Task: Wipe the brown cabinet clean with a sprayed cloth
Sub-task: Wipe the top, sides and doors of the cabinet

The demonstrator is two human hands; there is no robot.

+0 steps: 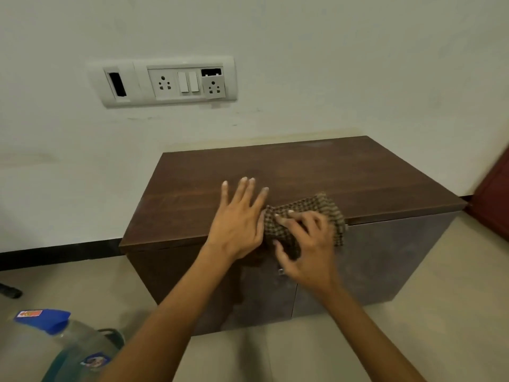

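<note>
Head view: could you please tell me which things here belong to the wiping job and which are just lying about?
Job: brown cabinet, checked cloth, spray bottle, left hand, right hand.
Lying about: wall socket panel, dark object on floor.

matt wood cabinet [289, 172], woven checked cloth [308, 213]

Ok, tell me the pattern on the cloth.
The cloth has a small brown-and-tan check, seen in the head view.

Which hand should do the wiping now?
Probably the right hand: its fingers already grip the checked cloth at the cabinet top's front edge. The left hand lies open and flat beside it.
</note>
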